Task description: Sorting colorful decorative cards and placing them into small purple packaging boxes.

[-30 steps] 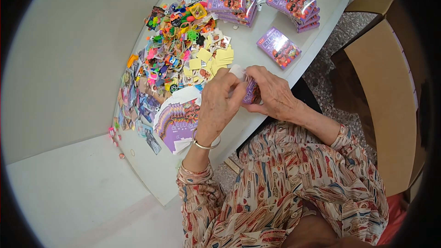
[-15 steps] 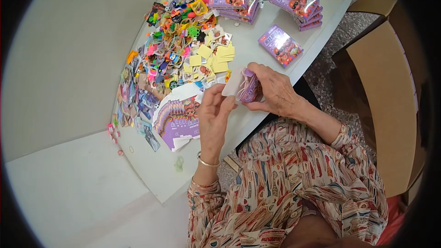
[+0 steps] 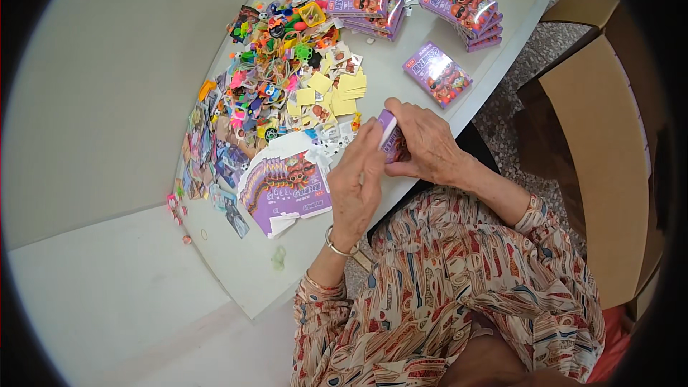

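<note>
Both hands meet over the near edge of a white table (image 3: 236, 272). Between them is a small purple box (image 3: 390, 137) made of thin shiny card. The right hand (image 3: 428, 145) wraps round it from the far side, fingers curled. The left hand (image 3: 360, 185) presses its fingertips on the box's near end. So both hands are closed on the box, and it sits up off the table, just above the edge.

Just left of the hands lies a stack of flat purple card sheets (image 3: 285, 185), fanned out a bit, with cartoon pictures on them. Behind that is a big messy heap of tiny toys (image 3: 276, 72), bright plastic in many colours, with small yellow paper squares (image 3: 333, 92) mixed in.

Farther back are finished boxes. One box (image 3: 438, 74) lies alone, flat, near the right hand. Two piles of boxes (image 3: 367, 1) (image 3: 462, 8) sit at the far side.

A thin metal bangle (image 3: 337, 247) rings the left wrist. The sleeves are soft cloth with a busy pattern. A brown cardboard carton (image 3: 598, 165) stands on the floor at the right.
</note>
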Available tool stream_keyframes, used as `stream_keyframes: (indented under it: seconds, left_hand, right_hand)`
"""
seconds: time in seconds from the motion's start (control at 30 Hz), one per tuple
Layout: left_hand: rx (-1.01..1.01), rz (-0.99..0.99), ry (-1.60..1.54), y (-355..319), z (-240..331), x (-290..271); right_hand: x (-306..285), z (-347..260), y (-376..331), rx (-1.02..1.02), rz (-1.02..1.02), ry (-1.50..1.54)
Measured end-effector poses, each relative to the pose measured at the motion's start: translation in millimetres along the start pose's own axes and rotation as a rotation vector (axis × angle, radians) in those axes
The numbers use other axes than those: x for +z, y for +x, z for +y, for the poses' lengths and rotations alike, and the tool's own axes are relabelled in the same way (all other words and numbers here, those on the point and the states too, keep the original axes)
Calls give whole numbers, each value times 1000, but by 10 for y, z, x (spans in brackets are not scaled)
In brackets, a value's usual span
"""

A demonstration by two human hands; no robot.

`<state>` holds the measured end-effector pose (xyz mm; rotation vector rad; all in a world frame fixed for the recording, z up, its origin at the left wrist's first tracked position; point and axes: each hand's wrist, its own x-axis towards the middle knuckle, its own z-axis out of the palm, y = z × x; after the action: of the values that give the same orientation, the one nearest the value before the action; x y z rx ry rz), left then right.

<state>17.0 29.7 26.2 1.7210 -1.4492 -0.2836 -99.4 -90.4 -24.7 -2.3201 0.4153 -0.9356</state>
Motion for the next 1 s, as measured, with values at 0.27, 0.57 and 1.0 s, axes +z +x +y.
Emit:
stream_keyframes:
  seconds: [0.27,0.57,1.0]
  left_hand:
    - [-421,138,-388,113,56,39]
    - [-252,117,-106,42,96,122]
    - [-375,29,-447,-10,113,29]
  right_hand:
    - [-45,-6,-48,18,36,103]
    - [-51,18,-137,16,-37,101]
    - [-109,-14,-145,42,-54,88]
